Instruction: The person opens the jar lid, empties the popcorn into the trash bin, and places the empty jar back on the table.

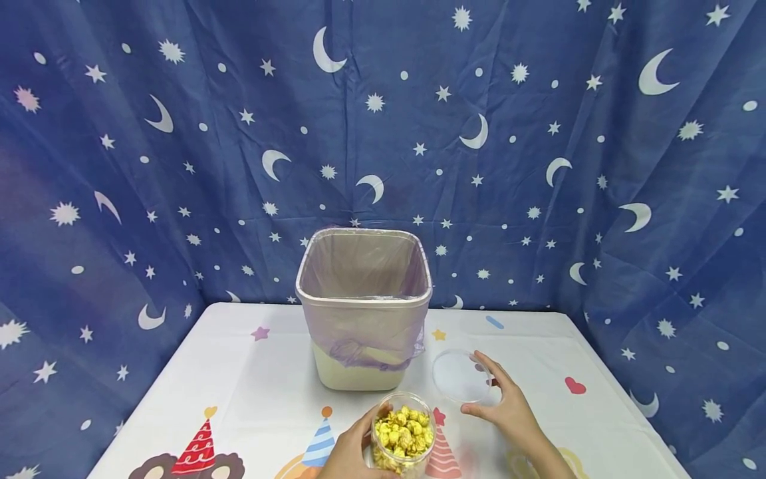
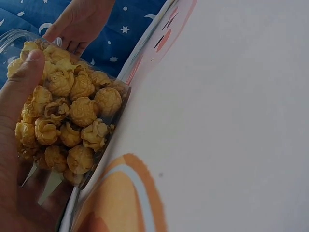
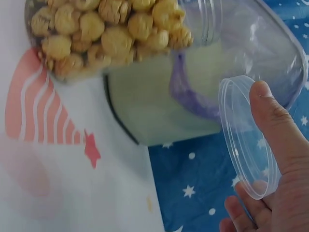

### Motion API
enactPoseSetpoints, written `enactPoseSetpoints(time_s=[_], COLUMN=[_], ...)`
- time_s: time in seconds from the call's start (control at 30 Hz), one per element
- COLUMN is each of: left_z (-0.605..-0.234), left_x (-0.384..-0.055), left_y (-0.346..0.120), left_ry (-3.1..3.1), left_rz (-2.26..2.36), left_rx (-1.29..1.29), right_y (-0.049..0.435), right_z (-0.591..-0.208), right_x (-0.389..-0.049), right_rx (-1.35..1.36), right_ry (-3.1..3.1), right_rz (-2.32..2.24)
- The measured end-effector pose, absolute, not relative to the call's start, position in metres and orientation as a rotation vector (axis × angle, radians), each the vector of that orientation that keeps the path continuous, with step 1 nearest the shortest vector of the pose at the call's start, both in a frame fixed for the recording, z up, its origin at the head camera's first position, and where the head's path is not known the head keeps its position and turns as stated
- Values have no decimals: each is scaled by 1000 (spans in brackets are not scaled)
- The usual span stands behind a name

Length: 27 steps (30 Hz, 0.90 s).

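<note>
Yellow popcorn fills a clear round plastic jar, which has no lid on it. My left hand grips the jar around its side near the table's front; the left wrist view shows the thumb along the wall. To the right of the jar, my right hand pinches a clear round lid at its edge, thumb on one side and fingers on the other. The lid is apart from the jar.
A cream trash bin lined with a thin purple bag stands behind the jar, its mouth facing up. The white tablecloth carries printed party animals and stars. A blue curtain with moons and stars hangs behind and at both sides.
</note>
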State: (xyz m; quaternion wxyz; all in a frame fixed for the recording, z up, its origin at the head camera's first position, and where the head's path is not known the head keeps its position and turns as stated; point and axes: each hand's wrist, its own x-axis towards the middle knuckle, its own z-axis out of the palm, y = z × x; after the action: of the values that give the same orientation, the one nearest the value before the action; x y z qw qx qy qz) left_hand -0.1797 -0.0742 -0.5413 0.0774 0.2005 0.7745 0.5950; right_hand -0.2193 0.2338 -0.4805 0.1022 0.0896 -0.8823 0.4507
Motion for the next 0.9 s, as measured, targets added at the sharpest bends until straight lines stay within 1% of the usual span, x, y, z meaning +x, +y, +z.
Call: enactPoseSetpoints(time_s=[0.17, 0.47, 0.67, 0.9], left_z=[-541, -541, -543, -543], left_x=[-179, -179, -181, -180], left_y=[-74, -72, -66, -72], left_ry=[2316, 2307, 2290, 2315], left_rz=[1781, 1791, 1795, 1794], left_rx=[595, 610, 636, 610], right_y=[242, 262, 282, 296], right_z=[-484, -495, -501, -512], right_x=[-227, -243, -250, -263], right_rx=[147, 131, 20, -74], right_ry=[-2662, -2653, -2666, -2676], right_rz=[1345, 1307, 1308, 1353])
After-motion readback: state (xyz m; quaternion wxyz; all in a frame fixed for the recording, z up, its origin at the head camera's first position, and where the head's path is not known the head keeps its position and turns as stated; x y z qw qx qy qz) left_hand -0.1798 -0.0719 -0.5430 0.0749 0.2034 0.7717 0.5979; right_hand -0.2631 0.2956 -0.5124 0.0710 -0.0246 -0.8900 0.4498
